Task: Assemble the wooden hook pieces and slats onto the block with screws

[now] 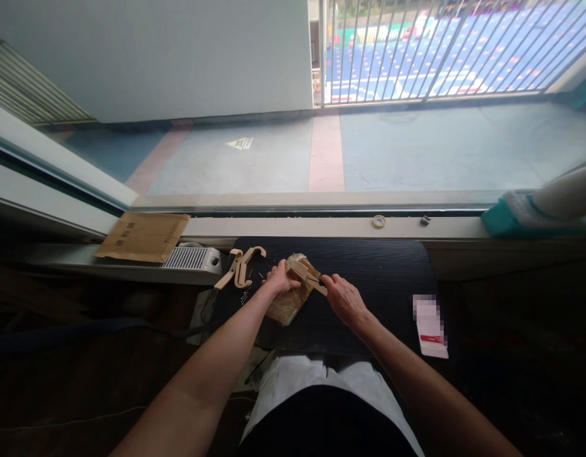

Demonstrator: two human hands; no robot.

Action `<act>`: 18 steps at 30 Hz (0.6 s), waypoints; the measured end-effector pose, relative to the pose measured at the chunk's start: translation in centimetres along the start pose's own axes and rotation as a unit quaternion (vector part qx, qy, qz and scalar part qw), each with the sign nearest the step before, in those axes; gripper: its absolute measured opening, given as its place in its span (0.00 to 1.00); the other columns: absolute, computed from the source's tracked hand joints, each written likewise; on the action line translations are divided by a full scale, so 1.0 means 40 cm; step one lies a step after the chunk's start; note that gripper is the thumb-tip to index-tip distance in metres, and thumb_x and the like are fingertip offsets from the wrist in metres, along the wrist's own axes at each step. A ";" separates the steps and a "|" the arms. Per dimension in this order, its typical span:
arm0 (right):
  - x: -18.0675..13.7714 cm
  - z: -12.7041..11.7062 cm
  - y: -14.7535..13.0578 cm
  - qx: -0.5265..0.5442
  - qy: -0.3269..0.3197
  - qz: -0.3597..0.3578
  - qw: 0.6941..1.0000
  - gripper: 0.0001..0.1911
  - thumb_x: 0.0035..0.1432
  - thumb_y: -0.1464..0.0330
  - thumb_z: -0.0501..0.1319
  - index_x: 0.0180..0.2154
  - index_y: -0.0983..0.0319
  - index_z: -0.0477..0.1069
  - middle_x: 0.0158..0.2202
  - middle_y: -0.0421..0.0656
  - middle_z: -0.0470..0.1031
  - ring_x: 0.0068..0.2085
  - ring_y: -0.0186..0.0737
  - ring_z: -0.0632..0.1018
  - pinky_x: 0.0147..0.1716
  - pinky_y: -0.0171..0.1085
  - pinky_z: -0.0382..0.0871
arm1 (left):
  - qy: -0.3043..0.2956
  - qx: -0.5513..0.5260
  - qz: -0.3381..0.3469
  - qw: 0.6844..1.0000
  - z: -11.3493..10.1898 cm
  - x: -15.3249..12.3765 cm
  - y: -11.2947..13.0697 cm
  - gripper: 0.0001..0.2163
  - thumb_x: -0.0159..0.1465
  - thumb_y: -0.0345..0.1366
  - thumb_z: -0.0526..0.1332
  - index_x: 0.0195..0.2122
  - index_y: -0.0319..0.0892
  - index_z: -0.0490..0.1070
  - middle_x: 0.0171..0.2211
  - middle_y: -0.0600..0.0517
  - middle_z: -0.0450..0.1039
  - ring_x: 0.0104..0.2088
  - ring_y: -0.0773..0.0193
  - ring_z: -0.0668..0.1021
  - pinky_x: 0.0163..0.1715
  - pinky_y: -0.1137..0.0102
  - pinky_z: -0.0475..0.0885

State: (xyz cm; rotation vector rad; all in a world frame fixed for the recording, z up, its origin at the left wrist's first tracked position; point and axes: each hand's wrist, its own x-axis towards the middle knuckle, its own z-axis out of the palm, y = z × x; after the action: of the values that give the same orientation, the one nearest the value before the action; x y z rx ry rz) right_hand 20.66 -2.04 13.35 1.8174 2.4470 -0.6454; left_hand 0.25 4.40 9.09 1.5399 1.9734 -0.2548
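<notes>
On a small black table [383,266] my left hand [279,279] is closed round a flat wooden piece [303,271] held over a clear plastic bag of wooden parts [289,303]. My right hand [344,298] pinches the near end of the same wooden piece, where a thin dark tool or pin [314,278] seems to lie against it. Two curved wooden pieces [241,265] lie on the table's left corner, with small dark pins [245,296] scattered beside them.
A white and red card [430,330] lies at the table's right edge. A brown cardboard envelope [143,237] rests on a heater [193,258] to the left. The window sill [321,225] carries a tape roll [378,221] and a small clip [425,220].
</notes>
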 end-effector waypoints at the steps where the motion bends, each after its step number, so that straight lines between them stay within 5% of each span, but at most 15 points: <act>1: -0.002 -0.003 0.000 -0.020 0.003 -0.018 1.000 0.15 0.62 0.73 0.48 0.49 0.58 0.64 0.40 0.45 0.69 0.39 0.37 0.72 0.34 0.33 0.62 | 0.000 0.001 -0.001 1.000 0.001 0.000 0.000 0.37 0.44 0.49 0.67 0.54 0.50 0.53 0.53 0.45 0.65 0.53 0.48 0.68 0.46 0.61 0.65; 6: -0.003 0.007 0.000 -0.037 0.015 -0.035 0.999 0.15 0.63 0.73 0.47 0.47 0.58 0.66 0.39 0.44 0.69 0.38 0.37 0.71 0.35 0.33 0.62 | -0.003 0.004 0.001 1.000 0.001 0.001 0.000 0.38 0.44 0.50 0.66 0.55 0.50 0.52 0.54 0.44 0.64 0.54 0.48 0.68 0.46 0.61 0.65; 14: 0.002 0.047 0.006 0.089 0.013 0.071 0.993 0.16 0.63 0.66 0.48 0.50 0.58 0.66 0.40 0.43 0.71 0.38 0.34 0.73 0.36 0.31 0.62 | -0.013 0.007 -0.010 1.000 -0.017 -0.019 0.015 0.37 0.44 0.50 0.65 0.55 0.50 0.52 0.54 0.43 0.63 0.54 0.46 0.67 0.47 0.57 0.64; 18: -0.007 0.023 0.007 0.050 0.017 0.026 0.998 0.18 0.63 0.69 0.49 0.53 0.56 0.63 0.39 0.43 0.70 0.38 0.36 0.72 0.35 0.32 0.61 | -0.016 0.007 -0.019 1.000 -0.023 -0.031 0.022 0.37 0.44 0.50 0.64 0.55 0.51 0.52 0.55 0.43 0.62 0.55 0.45 0.66 0.48 0.53 0.62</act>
State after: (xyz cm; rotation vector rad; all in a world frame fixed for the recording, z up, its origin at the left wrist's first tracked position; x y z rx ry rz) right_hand 20.82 -2.56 12.50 1.9368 2.4214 -0.7525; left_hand 0.93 4.12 10.71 1.4985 1.9819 -0.3069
